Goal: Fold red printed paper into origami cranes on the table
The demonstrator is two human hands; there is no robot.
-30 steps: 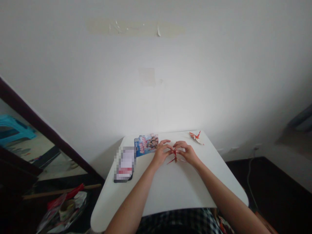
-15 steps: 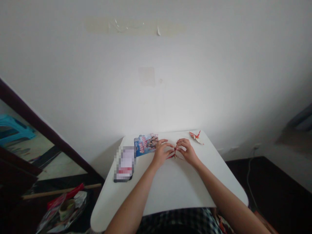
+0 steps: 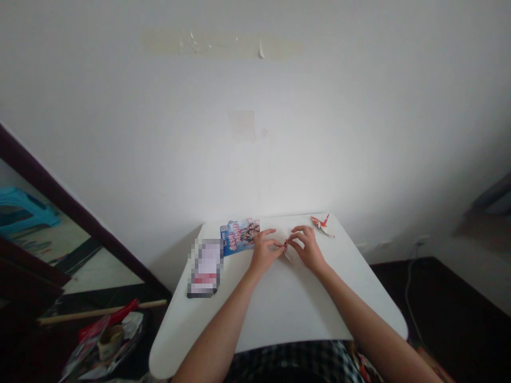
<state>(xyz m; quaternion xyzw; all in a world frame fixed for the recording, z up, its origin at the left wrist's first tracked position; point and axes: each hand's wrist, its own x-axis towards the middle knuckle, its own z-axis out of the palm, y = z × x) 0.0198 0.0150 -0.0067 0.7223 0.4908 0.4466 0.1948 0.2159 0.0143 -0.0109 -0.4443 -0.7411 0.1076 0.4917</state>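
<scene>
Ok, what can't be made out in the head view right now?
Head view: phone screen, pixelated.
Head view: folded paper's full form, small and partly behind fingers.
Head view: flyer's lower right corner, behind left hand.
Head view: rest of blue plastic stool, cut by left edge.

Fingers of the left hand (image 3: pixel 264 252) and right hand (image 3: pixel 310 252) are hiding most of a folded paper piece (image 3: pixel 288 257); its full shape is escaping view. Left hand is also covering the near right corner of a blue leaflet (image 3: pixel 236 238); print is blurring. Pixel blocks are masking the phone (image 3: pixel 205 268). Picture edges are cropping a blue plastic stool (image 3: pixel 30 206), both forearms, checked cloth (image 3: pixel 295 359).
</scene>
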